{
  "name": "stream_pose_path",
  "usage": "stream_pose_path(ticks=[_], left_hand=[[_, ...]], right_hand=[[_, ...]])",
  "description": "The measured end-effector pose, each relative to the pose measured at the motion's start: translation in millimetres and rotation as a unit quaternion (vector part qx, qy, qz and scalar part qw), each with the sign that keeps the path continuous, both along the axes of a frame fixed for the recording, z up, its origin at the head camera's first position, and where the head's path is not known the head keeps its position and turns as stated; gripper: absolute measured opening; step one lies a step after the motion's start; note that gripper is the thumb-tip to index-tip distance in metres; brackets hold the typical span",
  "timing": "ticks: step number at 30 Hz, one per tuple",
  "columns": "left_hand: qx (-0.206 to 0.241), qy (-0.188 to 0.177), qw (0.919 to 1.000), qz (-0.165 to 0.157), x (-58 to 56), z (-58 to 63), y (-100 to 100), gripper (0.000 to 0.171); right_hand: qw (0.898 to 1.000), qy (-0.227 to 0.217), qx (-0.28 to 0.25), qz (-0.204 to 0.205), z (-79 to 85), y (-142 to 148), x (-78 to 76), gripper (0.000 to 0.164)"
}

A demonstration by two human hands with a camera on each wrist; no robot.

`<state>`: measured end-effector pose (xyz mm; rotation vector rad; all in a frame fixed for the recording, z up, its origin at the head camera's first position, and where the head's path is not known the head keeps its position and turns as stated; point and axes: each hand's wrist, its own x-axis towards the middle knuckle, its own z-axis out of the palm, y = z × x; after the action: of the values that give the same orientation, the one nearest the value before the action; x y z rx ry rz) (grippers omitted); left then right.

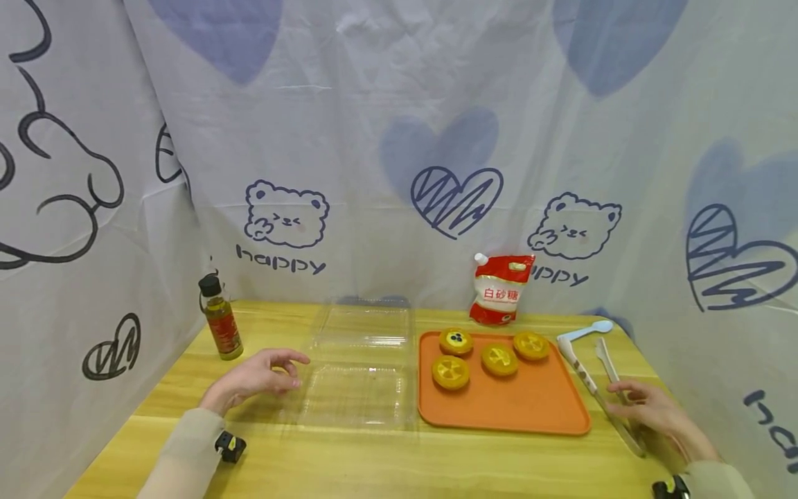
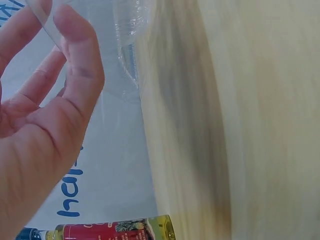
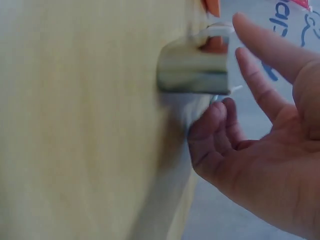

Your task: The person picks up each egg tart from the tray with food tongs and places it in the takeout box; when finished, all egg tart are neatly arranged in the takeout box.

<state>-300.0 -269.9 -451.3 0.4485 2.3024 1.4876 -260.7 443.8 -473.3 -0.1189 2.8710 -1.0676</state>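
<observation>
Beside the left edge of a clear plastic box (image 1: 355, 367), its lid lying back, is my left hand (image 1: 254, 378). Its fingers and thumb are loosely bent and apart, and the left wrist view shows a clear edge (image 2: 48, 25) near the thumb. On the right, my right hand (image 1: 651, 412) is over a pair of tongs (image 1: 586, 378), with fingers spread near its arms. The right wrist view shows the tongs' shiny metal bend (image 3: 192, 67) close to the fingers. An orange tray (image 1: 511, 409) holds several egg tarts (image 1: 450, 373), one topped with dark berries.
An oil bottle (image 1: 223, 326) stands at the back left. Behind the tray is a red and white sugar pouch (image 1: 499, 291). A pale blue spoon (image 1: 589, 330) lies at the back right, by the tongs. Printed curtains (image 1: 374, 138) wall the wooden table (image 1: 486, 461) on three sides.
</observation>
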Motion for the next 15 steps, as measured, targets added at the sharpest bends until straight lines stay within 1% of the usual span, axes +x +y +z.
stream_pose_path(ticks=[5, 9, 12, 15], left_hand=[[0.024, -0.016, 0.9996, -0.008, -1.1, -0.9, -0.1, 0.057], [0.033, -0.023, 0.9991, -0.012, -0.5, -0.4, 0.2, 0.058], [0.036, -0.023, 0.9990, -0.012, 0.3, -0.5, 0.0, 0.058], [0.038, -0.024, 0.9989, -0.011, 0.4, -1.6, -0.4, 0.058]], right_hand=[[0.998, -0.056, -0.001, 0.010, -0.5, 2.7, -0.6, 0.062], [0.995, -0.096, 0.004, -0.003, -2.3, 0.7, -3.7, 0.069], [0.994, -0.111, -0.003, -0.012, -1.5, -3.8, -6.3, 0.070], [0.994, -0.107, -0.008, -0.017, 0.5, -5.4, -7.6, 0.068]])
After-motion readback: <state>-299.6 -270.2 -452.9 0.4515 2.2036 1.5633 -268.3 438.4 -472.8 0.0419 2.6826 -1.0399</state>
